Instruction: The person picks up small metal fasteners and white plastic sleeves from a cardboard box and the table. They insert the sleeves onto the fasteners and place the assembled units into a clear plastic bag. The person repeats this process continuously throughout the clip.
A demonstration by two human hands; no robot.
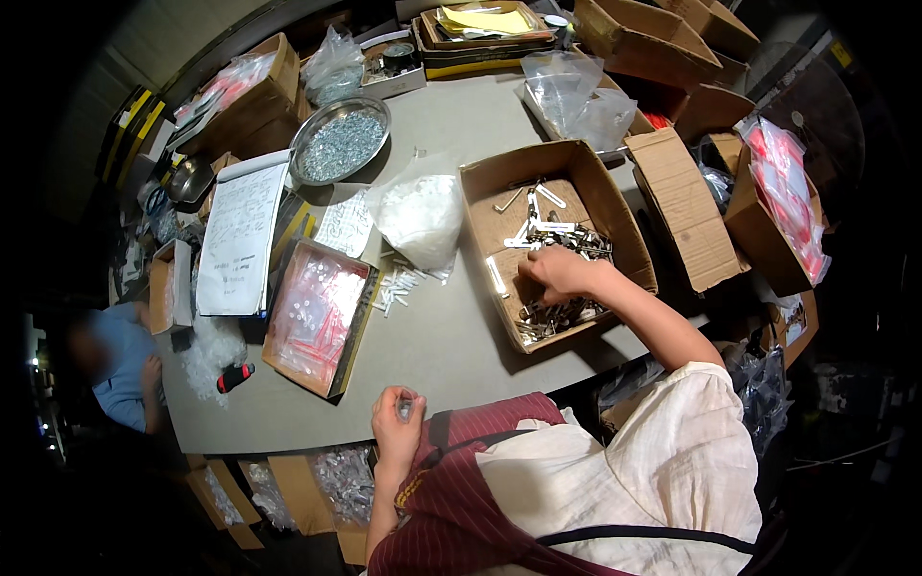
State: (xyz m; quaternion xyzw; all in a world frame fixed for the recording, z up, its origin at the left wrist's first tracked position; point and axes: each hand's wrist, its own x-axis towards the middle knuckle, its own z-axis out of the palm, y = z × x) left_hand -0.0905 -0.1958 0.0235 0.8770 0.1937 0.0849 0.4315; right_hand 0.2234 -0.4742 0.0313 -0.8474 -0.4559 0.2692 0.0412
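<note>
My right hand (559, 275) reaches into an open cardboard box (488, 206), its fingers curled down among a heap of small metal brackets (581, 238). Its fingertips are partly hidden, so I cannot see what they grip. A few white-looking strips (497, 276) lie along the box's left side. By the table's near edge, my left hand (398, 415) is closed, with something small and greyish showing between thumb and fingers; its kind is unclear. Left of the cardboard box stands a clear bag of white pieces (419, 219), with small white plastic plugs (394, 289) spilled beside it.
A shallow box of red-edged plastic bags (317, 312) sits left of centre, near a clipboard of written sheets (240, 230). Behind are a metal bowl of screws (341, 142) and more cartons. A red-and-black tool (235, 377) lies left. A person in blue (127, 360) is beyond the table's left edge.
</note>
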